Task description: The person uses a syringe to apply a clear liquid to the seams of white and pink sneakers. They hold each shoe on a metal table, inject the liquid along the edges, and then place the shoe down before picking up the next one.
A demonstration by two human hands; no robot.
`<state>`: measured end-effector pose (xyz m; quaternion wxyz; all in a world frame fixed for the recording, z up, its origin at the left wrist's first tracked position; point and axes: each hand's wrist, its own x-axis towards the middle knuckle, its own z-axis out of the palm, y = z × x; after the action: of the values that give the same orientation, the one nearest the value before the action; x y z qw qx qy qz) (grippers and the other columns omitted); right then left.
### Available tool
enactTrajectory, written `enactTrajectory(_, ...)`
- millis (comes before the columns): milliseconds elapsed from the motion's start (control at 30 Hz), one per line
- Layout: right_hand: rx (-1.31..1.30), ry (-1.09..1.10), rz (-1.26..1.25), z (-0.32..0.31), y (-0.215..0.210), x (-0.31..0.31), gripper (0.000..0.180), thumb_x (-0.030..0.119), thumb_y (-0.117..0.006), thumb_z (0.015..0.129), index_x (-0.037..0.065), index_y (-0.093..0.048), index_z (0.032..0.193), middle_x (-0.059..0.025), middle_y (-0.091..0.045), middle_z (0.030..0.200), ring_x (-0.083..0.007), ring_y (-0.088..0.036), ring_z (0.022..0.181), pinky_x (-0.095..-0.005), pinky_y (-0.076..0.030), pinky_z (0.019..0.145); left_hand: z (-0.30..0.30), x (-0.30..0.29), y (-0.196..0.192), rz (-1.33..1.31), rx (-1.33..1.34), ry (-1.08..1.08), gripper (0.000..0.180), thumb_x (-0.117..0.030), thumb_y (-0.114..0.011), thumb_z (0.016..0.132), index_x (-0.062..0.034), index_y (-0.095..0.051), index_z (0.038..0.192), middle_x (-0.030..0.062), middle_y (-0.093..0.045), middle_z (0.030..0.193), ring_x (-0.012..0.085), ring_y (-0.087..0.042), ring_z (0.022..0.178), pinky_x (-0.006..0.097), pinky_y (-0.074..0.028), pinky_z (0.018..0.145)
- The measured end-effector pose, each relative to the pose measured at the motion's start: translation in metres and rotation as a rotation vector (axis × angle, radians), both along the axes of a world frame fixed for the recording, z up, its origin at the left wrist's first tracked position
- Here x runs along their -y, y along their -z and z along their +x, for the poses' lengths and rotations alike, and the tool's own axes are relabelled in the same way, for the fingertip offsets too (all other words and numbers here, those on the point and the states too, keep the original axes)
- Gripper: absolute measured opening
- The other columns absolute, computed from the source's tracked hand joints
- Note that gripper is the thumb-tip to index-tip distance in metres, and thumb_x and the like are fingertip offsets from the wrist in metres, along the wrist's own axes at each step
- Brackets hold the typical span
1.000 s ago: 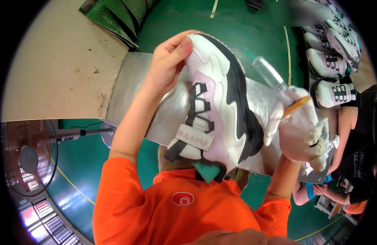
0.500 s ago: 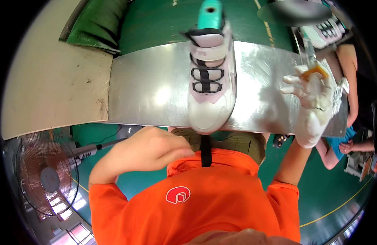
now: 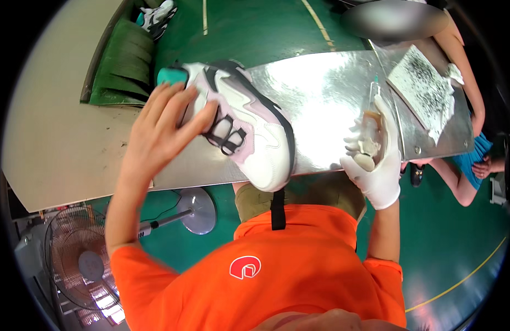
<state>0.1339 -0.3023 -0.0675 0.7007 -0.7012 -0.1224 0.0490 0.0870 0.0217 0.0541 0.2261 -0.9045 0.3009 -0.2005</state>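
Curling your right hand (image 3: 379, 175) around the syringe (image 3: 371, 124), you spread your left hand (image 3: 157, 128) at the shoe's (image 3: 260, 144) collar, pinch unclear; its toe reaches past the table's (image 3: 317, 122) near edge. Laces are threaded; what's left doesn't show.

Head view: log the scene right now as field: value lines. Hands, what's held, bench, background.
left hand: bare, over the sneaker's ankle end; grip unclear
right hand: white-gloved, holding a clear syringe, tip away from the person
sneaker: white, lilac, black; toe toward the person
bench: metal
bench right: speckled white sheet
lower left: fan
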Motion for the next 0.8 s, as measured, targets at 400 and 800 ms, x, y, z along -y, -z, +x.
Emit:
enactTrajectory(400, 0.443, -0.370, -0.505, 0.024, -0.041, -0.037, 0.068, -0.006, -0.062, 0.064, 0.013, -0.059, 0.130, -0.0166, -0.049, 0.119, -0.0243, -0.061, 0.090, -0.0332, -0.051, 0.082, -0.102, 0.003, 0.043, -0.167, 0.183, -0.294, 0.044, -0.006, -0.068, 0.073, -0.0278, -0.073, 0.111, 0.0126, -0.061, 0.106, 0.0265, -0.060, 0.088, 0.040, -0.055, 0.078)
enactTrajectory(800, 0.614, -0.614, -0.699, 0.062, -0.070, -0.091, 0.065, -0.009, -0.058, 0.063, 0.017, -0.064, 0.122, -0.0210, -0.051, 0.120, -0.0287, -0.059, 0.080, -0.0325, -0.050, 0.070, -0.091, -0.008, 0.039, -0.132, 0.136, -0.242, 0.046, -0.005, -0.061, 0.076, -0.0222, -0.066, 0.119, 0.0139, -0.061, 0.106, 0.0244, -0.058, 0.084, 0.043, -0.053, 0.079)
